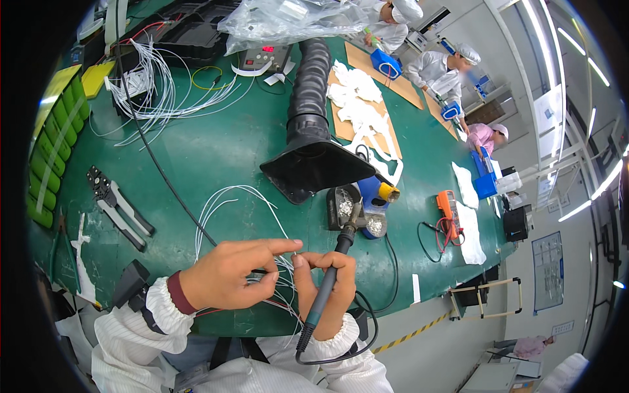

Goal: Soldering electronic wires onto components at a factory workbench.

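Note:
My right hand (327, 285) is closed round a soldering iron (323, 296), its tip pointing up and away from me. The thumb and index finger of that hand also pinch what looks like the end of a thin white wire. My left hand (229, 274) has its index finger stretched out toward this wire end, with the thumb apart from it and the other fingers curled. Below both hands lies a loose bundle of white wires (226, 190), partly hidden by them. Just beyond the iron's tip sit a soldering iron stand (342, 208) and a small round tin (375, 226).
A black fume hose hood (308, 160) hangs over the green table (196, 157). Wire strippers (119, 206) and green-handled pliers (63, 255) lie at left, near green bins (56, 147). An orange multimeter (448, 213) lies at right. Co-workers (442, 72) work at the far side.

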Demonstrator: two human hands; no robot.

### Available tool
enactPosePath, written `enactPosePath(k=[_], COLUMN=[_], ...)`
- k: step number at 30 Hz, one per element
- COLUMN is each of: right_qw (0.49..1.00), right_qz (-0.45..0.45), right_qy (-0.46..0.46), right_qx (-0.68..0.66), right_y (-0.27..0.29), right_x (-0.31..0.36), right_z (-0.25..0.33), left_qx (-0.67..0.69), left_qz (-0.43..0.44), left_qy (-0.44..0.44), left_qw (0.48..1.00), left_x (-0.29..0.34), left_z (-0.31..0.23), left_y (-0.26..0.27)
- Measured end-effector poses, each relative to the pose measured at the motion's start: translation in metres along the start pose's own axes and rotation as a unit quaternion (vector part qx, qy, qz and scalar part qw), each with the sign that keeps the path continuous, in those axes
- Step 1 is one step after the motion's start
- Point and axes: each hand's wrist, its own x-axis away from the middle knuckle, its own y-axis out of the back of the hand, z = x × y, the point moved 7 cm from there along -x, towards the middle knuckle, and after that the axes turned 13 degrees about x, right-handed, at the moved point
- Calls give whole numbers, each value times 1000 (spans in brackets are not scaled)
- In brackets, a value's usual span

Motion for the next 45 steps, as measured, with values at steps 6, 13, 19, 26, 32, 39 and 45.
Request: enactPosePath(k=[6,13,19,26,32,39,45], right_qw=[1000,976,937,986,979,982,982], right_qz=[3,122,16,-69,-102,-83,-81], right_qy=[9,168,279,11,-25,-8,-2], right_qx=[-16,58,209,-151,-174,-172,-169], right_y=[0,33,95,71,55,52,51], right_x=[-1,7,5,40,42,42,42], right_z=[0,20,31,-24,-22,-19,-19], left_qx=[-2,-37,-39,-43,-50,-73,-73], left_qz=[-4,-66,-115,-135,-146,-144,-143], left_qy=[-10,8,-21,-37,-48,-73,-76], left_qw=[1000,997,992,989,987,984,984], left_x=[-1,0,0,1,1,1,1], left_z=[0,5,0,0,-2,-5,-6], left_y=[1,15,26,27,27,27,27])
